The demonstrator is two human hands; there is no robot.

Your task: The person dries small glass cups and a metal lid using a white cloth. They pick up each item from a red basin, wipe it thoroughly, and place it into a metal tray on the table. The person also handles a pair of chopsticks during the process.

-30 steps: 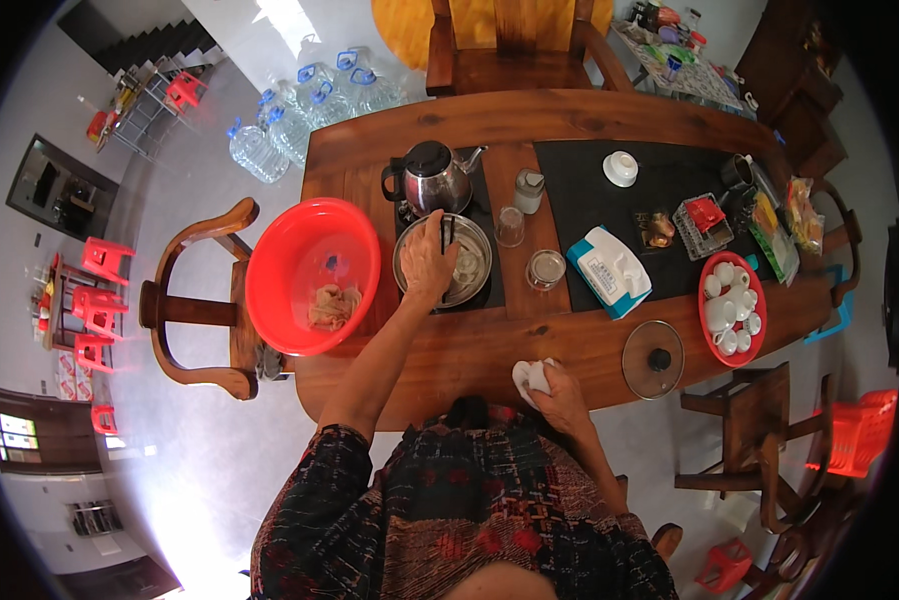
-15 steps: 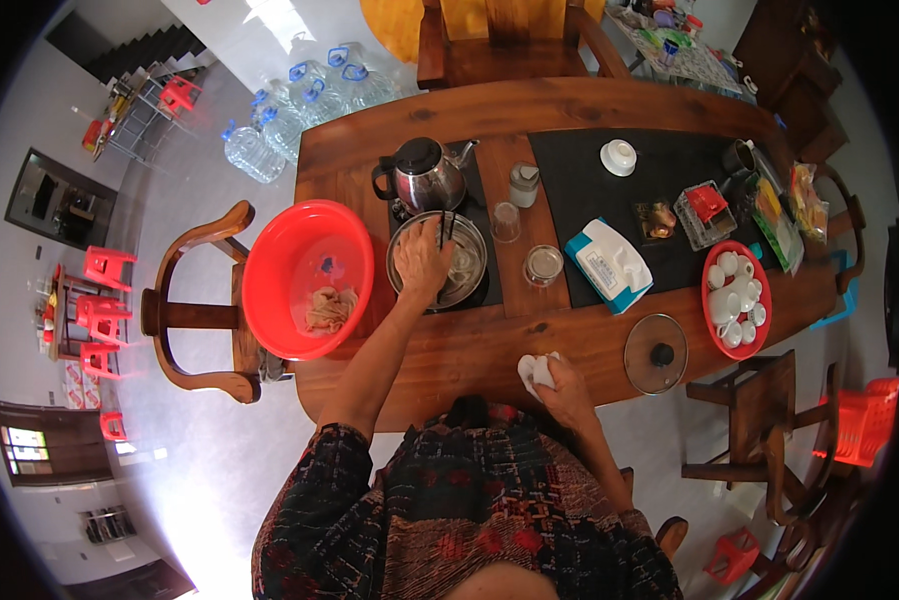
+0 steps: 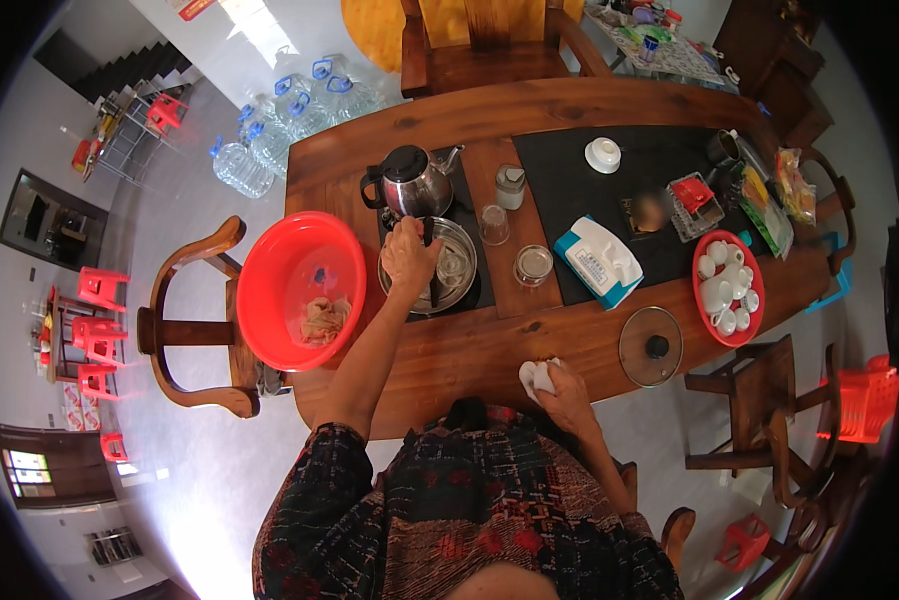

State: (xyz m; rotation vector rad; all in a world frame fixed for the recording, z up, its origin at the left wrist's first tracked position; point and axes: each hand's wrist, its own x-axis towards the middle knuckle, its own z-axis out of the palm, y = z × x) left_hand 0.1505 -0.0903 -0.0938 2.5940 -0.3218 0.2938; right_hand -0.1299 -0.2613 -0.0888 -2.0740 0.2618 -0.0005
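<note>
My left hand [image 3: 409,258] is over a steel pan [image 3: 469,285] on the dark inset of the table, its fingers closed round a slim dark tool [image 3: 433,290] that looks like tongs. The tool's lower part slants across the pan. Inside the pan lies something clear and rounded [image 3: 454,262], perhaps a glass cup in water. Close to my body, at the table's near edge, my right hand [image 3: 565,395] grips a bunched white cloth [image 3: 538,377]. A steel kettle [image 3: 407,185] with a black lid stands just behind the pan.
To the left is a red basin [image 3: 304,225] with a wet tan cloth [image 3: 324,320]. Right of the pan stand a glass jar [image 3: 510,187], two glasses [image 3: 533,264], a tissue pack [image 3: 599,262], a glass lid [image 3: 641,362] and a red tray [image 3: 703,300] of white cups.
My left hand has turned and shifted slightly left; the dark tool has gone from two upright prongs to one long piece lying across the pan. My right hand still holds the cloth.
</note>
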